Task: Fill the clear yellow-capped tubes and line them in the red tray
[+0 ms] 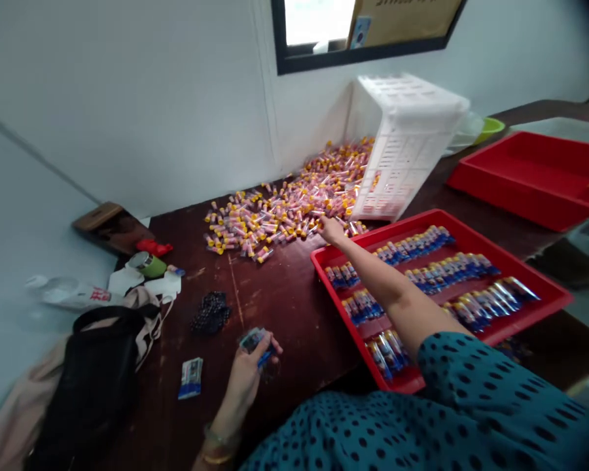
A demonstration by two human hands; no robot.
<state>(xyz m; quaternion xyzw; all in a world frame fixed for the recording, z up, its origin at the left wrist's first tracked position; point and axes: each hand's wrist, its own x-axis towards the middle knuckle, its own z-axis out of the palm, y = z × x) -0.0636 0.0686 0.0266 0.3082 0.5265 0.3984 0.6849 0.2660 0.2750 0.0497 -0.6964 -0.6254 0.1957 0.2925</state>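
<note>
My left hand (258, 352) is closed around a few small blue-and-clear plastic packets (253, 339), above the dark table. A stack of similar flat packets (191, 378) lies to its left. My right hand (332, 231) reaches over the red tray (439, 219) to the near edge of a heap of small pink tubes with yellow caps (279, 219). Its fingers are curled down at the tubes; what they pinch is too small to make out. In the tray, several rows of tubes in blue-printed packets (449, 271) lie side by side.
A white plastic crate (407, 144) lies tipped on its side, tubes spilling from it. Another red tray (535, 173) stands at right. A black bag (98, 373), clear bottle (69, 291), green can (148, 264) and dark dotted cloth (211, 313) are at left.
</note>
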